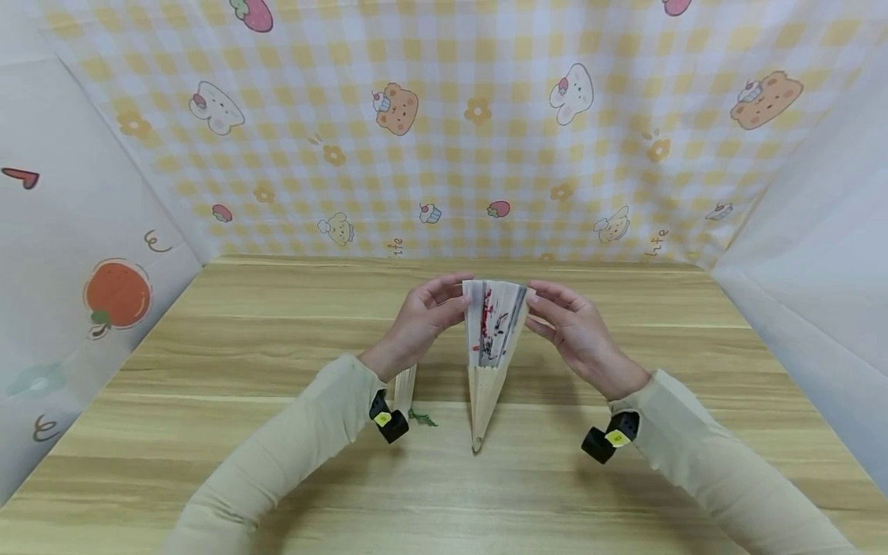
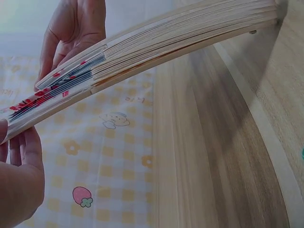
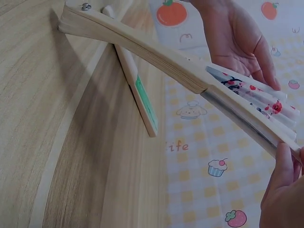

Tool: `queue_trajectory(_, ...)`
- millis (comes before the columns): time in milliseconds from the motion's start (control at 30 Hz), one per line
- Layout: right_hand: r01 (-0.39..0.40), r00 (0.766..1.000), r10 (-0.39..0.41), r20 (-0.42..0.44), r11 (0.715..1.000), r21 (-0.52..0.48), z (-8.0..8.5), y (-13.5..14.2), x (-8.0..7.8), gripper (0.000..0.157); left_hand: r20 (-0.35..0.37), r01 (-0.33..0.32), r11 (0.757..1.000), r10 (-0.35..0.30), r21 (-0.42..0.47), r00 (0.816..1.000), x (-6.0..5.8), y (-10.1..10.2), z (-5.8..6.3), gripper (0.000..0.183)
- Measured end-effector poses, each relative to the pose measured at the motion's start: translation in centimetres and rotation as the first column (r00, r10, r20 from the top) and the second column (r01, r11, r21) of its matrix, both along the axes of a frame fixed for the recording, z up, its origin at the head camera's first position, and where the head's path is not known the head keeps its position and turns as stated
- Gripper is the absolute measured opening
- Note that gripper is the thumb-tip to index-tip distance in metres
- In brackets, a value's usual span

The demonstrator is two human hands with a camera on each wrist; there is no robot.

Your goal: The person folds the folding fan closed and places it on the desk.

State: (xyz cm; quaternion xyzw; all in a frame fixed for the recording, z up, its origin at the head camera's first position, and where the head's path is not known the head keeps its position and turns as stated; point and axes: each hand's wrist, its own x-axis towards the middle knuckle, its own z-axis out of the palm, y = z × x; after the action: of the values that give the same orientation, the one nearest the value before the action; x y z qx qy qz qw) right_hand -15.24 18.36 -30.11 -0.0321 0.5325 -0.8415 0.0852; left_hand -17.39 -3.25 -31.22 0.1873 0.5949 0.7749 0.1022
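A partly spread folding fan (image 1: 496, 324) with pale wooden ribs is held between both hands over the table. Its white pleated leaf bears red blossoms and dark branches. My left hand (image 1: 419, 312) pinches the outer left edge near the top, thumb in front. On the opposite edge, the fingers and thumb of my right hand (image 1: 576, 327) grip the outer rib. The ribs narrow toward the person, down to a metal rivet (image 3: 86, 6). In the left wrist view the fan (image 2: 175, 42) slants up from the left hand (image 2: 21, 175), its ribs bunched close together.
A second, folded fan (image 3: 145, 107) with a green strip lies on the wooden table (image 1: 277, 339), partly hidden behind the left wrist in the head view. Its green tassel (image 1: 422, 418) rests beside it. A checked cloth (image 1: 444, 154) hangs along the table's back edge.
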Motion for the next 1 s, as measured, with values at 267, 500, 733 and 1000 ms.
queue_trajectory(267, 0.009, 1.0, -0.009, -0.01, 1.0, 0.018, 0.14, -0.08, 0.11, 0.015, -0.015, 0.001, 1.0, -0.001, 0.011, 1.0, 0.06, 0.32, 0.07, 0.038)
queue_trajectory(500, -0.047, 0.999, 0.046, 0.007, 0.998, 0.039, 0.33, 0.07, 0.11, 0.017, -0.012, 0.008, 1.0, -0.008, 0.013, 1.0, 0.14, 0.49, 0.17, 0.037)
queue_trajectory(733, -0.091, 0.995, 0.088, 0.053, 0.995, 0.041, 0.51, 0.03, 0.12, 0.019, -0.008, 0.033, 0.999, -0.033, -0.005, 0.999, 0.21, 0.77, 0.22, 0.036)
queue_trajectory(1000, -0.083, 0.996, 0.081, 0.047, 0.996, 0.04, 0.62, -0.08, 0.26, 0.02, -0.016, 0.059, 0.998, -0.059, -0.014, 0.998, 0.15, 0.91, 0.21, 0.038)
